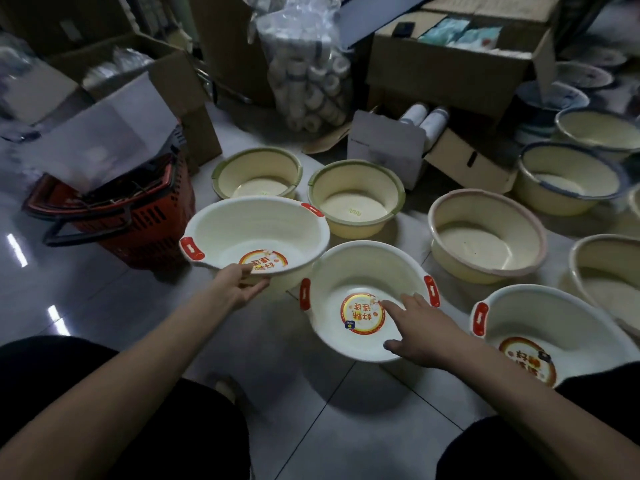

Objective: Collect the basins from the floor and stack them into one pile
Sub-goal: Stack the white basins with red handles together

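Head view. Pinched near rim of white basin [225, 233] in left hand [239, 285]; judged lifted off tile floor [311, 427], tilted, beside second white basin [346, 268]. Spread right hand [422, 327] loosely over second basin's near rim, clasping nothing. Best done, by judgement: steadied lower basin, matched red handles [188, 247], lowered held basin level and centred to nest without jamming. Looked glossy cream-white, with round red-yellow sticker [263, 261] in bottom.

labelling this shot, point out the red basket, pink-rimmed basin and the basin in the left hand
red basket [149, 216], head view, slotted front wall
pink-rimmed basin [474, 244], head view, inner floor
held basin [242, 223], head view, inner wall
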`<state>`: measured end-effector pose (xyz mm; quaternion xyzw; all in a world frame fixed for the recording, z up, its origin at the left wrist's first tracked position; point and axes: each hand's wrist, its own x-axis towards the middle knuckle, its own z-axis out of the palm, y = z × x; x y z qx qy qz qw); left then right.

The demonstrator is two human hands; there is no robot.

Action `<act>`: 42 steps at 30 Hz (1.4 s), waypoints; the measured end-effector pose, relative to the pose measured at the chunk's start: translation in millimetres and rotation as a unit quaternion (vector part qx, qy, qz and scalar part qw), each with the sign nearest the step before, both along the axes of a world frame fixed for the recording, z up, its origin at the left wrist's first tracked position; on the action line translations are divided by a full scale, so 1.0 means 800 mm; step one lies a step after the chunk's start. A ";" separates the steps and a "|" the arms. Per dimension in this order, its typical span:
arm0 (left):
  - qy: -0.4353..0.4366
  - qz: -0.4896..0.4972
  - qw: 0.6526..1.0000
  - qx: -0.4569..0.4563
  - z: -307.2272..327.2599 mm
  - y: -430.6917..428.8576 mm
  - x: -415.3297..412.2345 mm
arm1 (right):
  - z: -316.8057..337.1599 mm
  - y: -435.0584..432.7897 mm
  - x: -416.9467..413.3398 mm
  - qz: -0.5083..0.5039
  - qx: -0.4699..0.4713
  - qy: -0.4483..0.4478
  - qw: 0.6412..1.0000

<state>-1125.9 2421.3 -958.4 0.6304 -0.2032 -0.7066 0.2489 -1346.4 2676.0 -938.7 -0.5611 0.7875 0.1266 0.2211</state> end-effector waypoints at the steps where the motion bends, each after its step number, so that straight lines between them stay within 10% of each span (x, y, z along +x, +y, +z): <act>1: -0.005 -0.017 1.000 -0.008 0.011 0.006 -0.001 | 0.003 0.001 0.000 -0.008 -0.008 -0.009 1.000; 9: 0.009 -0.136 0.988 -0.066 0.086 0.040 -0.012 | 0.046 0.012 -0.045 -0.190 -0.197 -0.130 0.953; 15: 0.078 -0.236 0.963 -0.108 0.118 0.069 -0.043 | 0.122 0.012 -0.108 -0.439 -0.291 -0.358 0.771; 20: 0.035 -0.353 0.926 -0.131 0.089 0.088 -0.067 | 0.113 0.041 -0.145 -0.517 -0.353 -0.372 0.685; 30: -0.024 -0.351 0.935 -0.044 -0.006 0.119 -0.102 | 0.002 0.075 -0.149 -0.636 -0.310 -0.302 0.639; 42: -0.060 -0.230 0.971 0.021 -0.101 0.121 -0.082 | -0.097 0.015 -0.106 -0.612 -0.191 -0.472 0.605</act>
